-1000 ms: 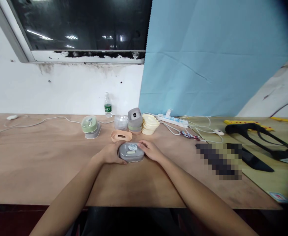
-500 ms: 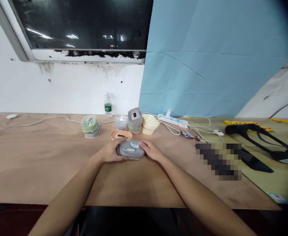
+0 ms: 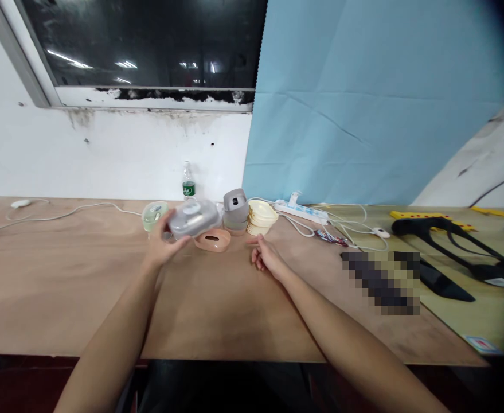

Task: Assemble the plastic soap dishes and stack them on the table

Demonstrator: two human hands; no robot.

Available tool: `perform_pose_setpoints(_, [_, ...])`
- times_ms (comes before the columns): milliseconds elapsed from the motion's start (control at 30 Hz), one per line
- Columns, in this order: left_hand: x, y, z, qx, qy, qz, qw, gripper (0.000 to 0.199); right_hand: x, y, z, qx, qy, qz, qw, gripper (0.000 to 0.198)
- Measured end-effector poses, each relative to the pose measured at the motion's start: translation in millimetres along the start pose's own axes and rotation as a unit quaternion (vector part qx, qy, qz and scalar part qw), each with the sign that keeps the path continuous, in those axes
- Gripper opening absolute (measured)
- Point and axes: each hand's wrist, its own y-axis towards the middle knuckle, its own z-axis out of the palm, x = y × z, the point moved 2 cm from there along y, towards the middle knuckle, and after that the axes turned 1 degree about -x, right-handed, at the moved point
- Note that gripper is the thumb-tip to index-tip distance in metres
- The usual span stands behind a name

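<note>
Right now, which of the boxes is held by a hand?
The grey box, gripped by the left hand. The green box to its left and the grey-topped stack to its right are not held.

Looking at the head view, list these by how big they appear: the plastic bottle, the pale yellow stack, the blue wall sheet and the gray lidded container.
1. Blue wall sheet
2. Gray lidded container, perhaps helped by being nearer the camera
3. Pale yellow stack
4. Plastic bottle
</note>
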Motion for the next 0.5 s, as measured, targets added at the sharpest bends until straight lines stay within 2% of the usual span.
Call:
perform_pose_setpoints(67, [16,5,-16,-0.154,0.033,-0.026,0.987,0.082,-1,0,1,0.008,-0.019,-0.012,1.0,0.067])
perform_pose_setpoints(133, [31,7,-32,-0.262,0.063,-0.058,0.961,0.085,-3,0,3,0.017,-0.036,-0.022,0.999,0.064])
perform_pose_setpoints(233, [53,6,-51,-0.339,0.113,-0.11,0.927,0.084,-5,1,4,0.028,-0.047,-0.029,0.998,0.058])
perform_pose_setpoints(367, [84,-4,-65,-0.359,0.181,-0.202,0.893,0.087,-6,3,4,0.037,-0.054,-0.036,0.997,0.054])
perform_pose_setpoints(500, [111,-11,-65,-0.265,0.217,-0.353,0.871,0.091,-7,3,4,0.044,-0.062,-0.044,0.996,0.054])
